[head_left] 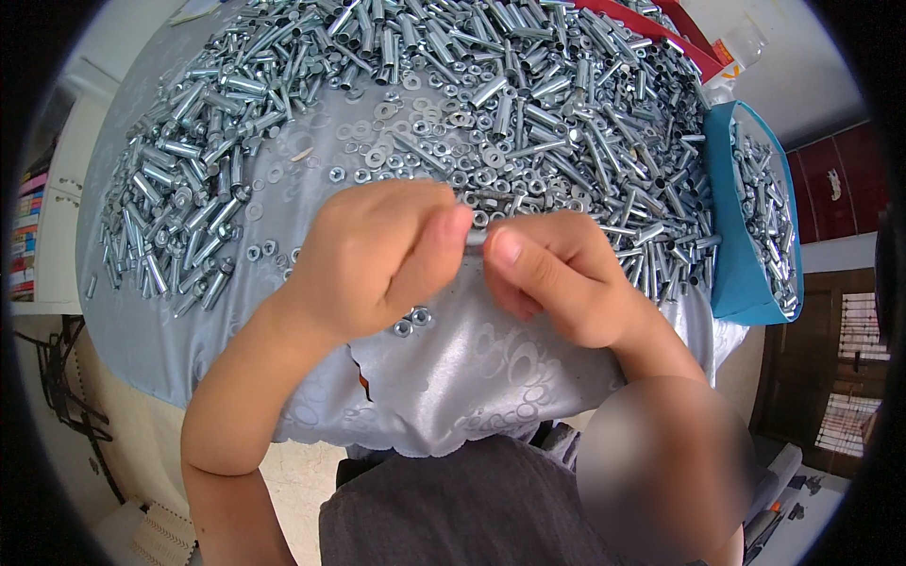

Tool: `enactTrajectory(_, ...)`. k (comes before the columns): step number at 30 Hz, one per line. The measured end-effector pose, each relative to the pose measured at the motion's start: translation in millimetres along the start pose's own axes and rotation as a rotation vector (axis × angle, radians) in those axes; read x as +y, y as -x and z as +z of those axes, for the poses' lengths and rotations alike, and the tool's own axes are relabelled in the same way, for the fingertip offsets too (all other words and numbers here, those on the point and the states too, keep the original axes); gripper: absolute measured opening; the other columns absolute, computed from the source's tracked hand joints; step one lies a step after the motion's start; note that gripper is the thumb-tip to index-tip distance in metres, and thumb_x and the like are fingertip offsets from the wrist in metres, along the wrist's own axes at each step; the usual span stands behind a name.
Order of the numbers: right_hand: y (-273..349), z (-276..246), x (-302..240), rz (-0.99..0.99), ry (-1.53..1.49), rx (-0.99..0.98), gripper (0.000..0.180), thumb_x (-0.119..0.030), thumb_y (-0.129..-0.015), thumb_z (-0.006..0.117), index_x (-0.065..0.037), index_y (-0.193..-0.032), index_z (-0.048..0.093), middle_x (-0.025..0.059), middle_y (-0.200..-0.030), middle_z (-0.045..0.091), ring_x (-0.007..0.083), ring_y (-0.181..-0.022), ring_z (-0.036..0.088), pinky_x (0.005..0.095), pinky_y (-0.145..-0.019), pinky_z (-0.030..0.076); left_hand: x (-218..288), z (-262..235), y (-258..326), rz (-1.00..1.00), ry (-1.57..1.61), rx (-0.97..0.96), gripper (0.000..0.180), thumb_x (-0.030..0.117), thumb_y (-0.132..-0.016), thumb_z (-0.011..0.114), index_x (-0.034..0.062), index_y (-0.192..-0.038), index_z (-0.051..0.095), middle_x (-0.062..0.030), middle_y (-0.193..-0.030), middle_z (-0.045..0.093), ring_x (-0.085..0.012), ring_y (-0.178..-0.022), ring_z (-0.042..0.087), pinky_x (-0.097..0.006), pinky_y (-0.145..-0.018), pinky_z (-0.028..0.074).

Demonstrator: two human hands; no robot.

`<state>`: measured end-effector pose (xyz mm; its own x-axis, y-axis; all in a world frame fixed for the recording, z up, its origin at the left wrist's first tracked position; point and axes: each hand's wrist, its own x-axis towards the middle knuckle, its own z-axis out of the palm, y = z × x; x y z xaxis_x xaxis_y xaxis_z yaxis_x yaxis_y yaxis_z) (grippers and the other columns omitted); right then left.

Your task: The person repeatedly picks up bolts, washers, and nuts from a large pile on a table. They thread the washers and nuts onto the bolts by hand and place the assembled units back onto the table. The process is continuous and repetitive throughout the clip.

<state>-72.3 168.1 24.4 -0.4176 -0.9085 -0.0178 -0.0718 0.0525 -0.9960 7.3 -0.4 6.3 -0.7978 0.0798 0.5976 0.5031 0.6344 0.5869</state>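
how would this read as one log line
left hand: grips silver cylindrical metal piece; right hand: grips same piece; nearby: silver hexagonal metal nuts, shiny grey tablecloth

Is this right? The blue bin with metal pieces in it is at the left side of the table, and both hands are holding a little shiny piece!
Not quite: the blue bin with metal pieces in it is at the right side of the table, as the head view shows. The left hand and right hand are indeed holding a little shiny piece.
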Motion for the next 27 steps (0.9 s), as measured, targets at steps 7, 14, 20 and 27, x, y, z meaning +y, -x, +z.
enactTrajectory(7,-3.4,-9.9,-5.4,-0.017,-0.086,0.323,0.046,-0.036,-0.093,0.036,-0.001,-0.073,0.057,0.0001,-0.051,0.044,0.0061,-0.045,0.040,0.0203,-0.044,0.031,-32.9,-38.7,-15.9,-0.617,1.103,0.625,0.035,0.031,-0.093,0.040,0.0077,-0.067,0.038,0.0021,-0.059,0.027,-0.0107,-0.055,0.032,-0.025,-0.055,0.033)
enactTrajectory(14,-4.7,-17.4,-6.8,-0.017,-0.213,0.452,0.047,-0.037,-0.093,0.036,-0.001,-0.069,0.055,0.0012,-0.049,0.044,0.0082,-0.043,0.041,0.0203,-0.042,0.031,-65.8,-104.5,-19.5,-0.489,1.317,1.006,0.027,0.023,-0.092,0.043,-0.0037,-0.094,0.043,-0.0045,-0.075,0.037,-0.0136,-0.072,0.039,-0.027,-0.068,0.037)
enactTrajectory(20,-5.1,-20.7,-5.4,-0.063,-0.187,0.478,0.045,-0.036,-0.092,0.038,-0.003,-0.068,0.055,0.0004,-0.049,0.044,0.0080,-0.044,0.041,0.0202,-0.042,0.030,-63.9,-83.3,-13.3,-0.478,0.634,0.674,0.019,0.015,-0.085,0.053,-0.0023,-0.093,0.051,-0.0064,-0.083,0.051,-0.0146,-0.083,0.049,-0.027,-0.074,0.041)
enactTrajectory(27,-5.6,-33.7,-4.4,-0.111,-0.198,0.627,0.040,-0.033,-0.091,0.042,-0.003,-0.067,0.055,-0.0003,-0.049,0.044,0.0077,-0.043,0.042,0.0194,-0.042,0.030,-27.1,-6.3,-12.1,-0.097,-0.371,-0.053,0.023,0.010,-0.080,0.056,0.0057,-0.103,0.058,-0.0076,-0.099,0.060,-0.0231,-0.099,0.051,-0.033,-0.088,0.038)
